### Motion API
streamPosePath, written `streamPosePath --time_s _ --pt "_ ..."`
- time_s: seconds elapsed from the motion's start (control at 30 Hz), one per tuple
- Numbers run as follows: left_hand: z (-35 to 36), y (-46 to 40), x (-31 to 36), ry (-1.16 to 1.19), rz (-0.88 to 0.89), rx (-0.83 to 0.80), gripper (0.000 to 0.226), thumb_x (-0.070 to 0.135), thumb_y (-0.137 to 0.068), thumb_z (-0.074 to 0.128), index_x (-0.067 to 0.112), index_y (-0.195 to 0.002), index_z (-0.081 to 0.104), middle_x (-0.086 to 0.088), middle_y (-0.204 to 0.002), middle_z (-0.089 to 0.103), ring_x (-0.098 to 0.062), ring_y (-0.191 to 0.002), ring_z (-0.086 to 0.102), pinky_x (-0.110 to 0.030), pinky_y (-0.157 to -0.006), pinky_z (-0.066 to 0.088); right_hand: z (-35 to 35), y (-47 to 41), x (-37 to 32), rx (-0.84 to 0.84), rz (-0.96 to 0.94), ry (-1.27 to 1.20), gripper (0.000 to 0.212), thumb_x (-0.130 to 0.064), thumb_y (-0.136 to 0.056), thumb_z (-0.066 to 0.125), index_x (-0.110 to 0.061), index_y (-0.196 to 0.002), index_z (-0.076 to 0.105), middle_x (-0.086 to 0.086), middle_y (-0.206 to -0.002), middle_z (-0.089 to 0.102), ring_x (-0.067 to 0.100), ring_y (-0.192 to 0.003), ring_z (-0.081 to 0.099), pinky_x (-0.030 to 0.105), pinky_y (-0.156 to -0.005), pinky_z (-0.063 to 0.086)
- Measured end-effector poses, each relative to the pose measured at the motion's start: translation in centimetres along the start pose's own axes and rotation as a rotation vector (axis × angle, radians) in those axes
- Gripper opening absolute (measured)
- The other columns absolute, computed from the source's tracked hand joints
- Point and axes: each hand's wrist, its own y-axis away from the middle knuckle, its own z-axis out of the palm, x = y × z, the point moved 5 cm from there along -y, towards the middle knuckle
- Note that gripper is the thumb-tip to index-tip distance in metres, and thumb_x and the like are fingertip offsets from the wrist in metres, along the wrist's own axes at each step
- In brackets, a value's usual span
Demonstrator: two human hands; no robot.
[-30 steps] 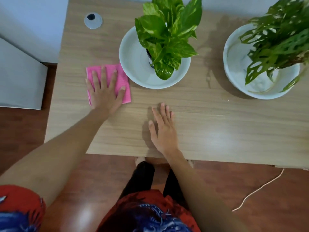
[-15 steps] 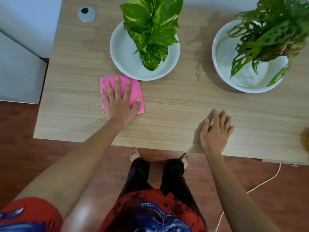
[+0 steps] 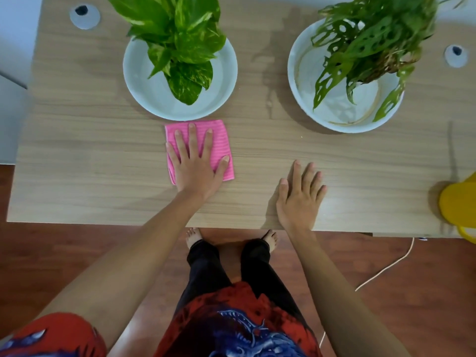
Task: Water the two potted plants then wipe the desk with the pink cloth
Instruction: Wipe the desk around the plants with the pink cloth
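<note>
A folded pink cloth (image 3: 222, 140) lies on the wooden desk (image 3: 90, 163), just in front of the left plant's white saucer (image 3: 144, 86). My left hand (image 3: 195, 166) presses flat on the cloth with its fingers spread, covering most of it. My right hand (image 3: 300, 199) rests flat and empty on the desk near the front edge, to the right of the cloth. The broad-leaved left plant (image 3: 177, 34) and the hole-leaved right plant (image 3: 365, 42) each stand in a white saucer (image 3: 304, 81) at the back of the desk.
A yellow object (image 3: 461, 202) sits at the desk's right front edge, cut off by the frame. Round grey grommets (image 3: 84, 15) (image 3: 456, 55) lie at the back corners. A damp streak (image 3: 269, 81) marks the wood between the saucers. A white cable (image 3: 381, 271) trails on the floor.
My left hand has slid the pink cloth to the right, from beside the left saucer to in front of it. My right hand has also shifted right along the front edge.
</note>
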Motion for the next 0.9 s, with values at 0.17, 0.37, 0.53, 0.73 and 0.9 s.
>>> streamPosePath --time_s 0.17,0.37,0.53,0.73,0.9 --pt "0.5 -0.9 4.5 -0.005 0.062 -0.01 0.083 0.075 -0.094 0.005 0.031 -0.163 -0.008 -0.015 -0.171 -0.009 -0.046 -0.154 -0.009 -0.063 -0.123 -0.007 -0.6 0.0 0.3 -0.055 -0.016 -0.022 0.06 -0.048 -0.104 0.01 -0.029 -0.161 0.002 0.006 -0.169 -0.005 0.03 -0.156 -0.006 0.051 -0.125 -0.004" --pt "0.8 -2.7 9.9 -0.019 0.145 -0.025 0.084 0.077 -0.092 0.002 0.032 -0.162 -0.01 -0.014 -0.17 -0.013 -0.046 -0.154 -0.01 -0.063 -0.123 -0.009 -2.6 -0.2 1.2 -0.153 -0.062 -0.203 0.056 -0.045 -0.107 0.015 -0.028 -0.161 0.012 0.001 -0.17 0.0 0.021 -0.156 -0.008 0.042 -0.126 -0.006" --pt "1.0 -3.7 14.8 -0.047 0.213 -0.027 0.084 0.078 -0.093 0.001 0.032 -0.162 -0.01 -0.014 -0.17 -0.011 -0.046 -0.154 -0.01 -0.061 -0.12 -0.013 -4.7 -1.0 4.7 0.007 -0.012 -0.305 0.056 -0.044 -0.103 0.035 -0.017 -0.152 0.041 0.005 -0.165 0.028 0.022 -0.155 0.014 0.052 -0.125 0.009" --pt "1.7 -3.9 18.8 -0.064 0.26 -0.026 0.082 0.076 -0.096 0.009 0.031 -0.163 -0.006 -0.014 -0.17 -0.011 -0.045 -0.154 -0.012 -0.062 -0.122 -0.01 -6.5 -2.5 12.7 0.116 0.157 -0.251 0.056 -0.04 -0.102 0.04 -0.014 -0.151 0.041 0.01 -0.163 0.03 0.03 -0.155 0.012 0.057 -0.123 0.008" --pt "2.1 -3.5 21.3 -0.079 0.259 -0.026 0.081 0.075 -0.096 0.01 0.03 -0.163 -0.003 -0.014 -0.17 -0.012 -0.045 -0.154 -0.012 -0.063 -0.122 -0.009 -7.5 -3.2 17.1 0.132 0.223 -0.229 0.053 -0.04 -0.102 0.039 -0.016 -0.15 0.041 0.011 -0.163 0.03 0.03 -0.154 0.014 0.058 -0.122 0.009"
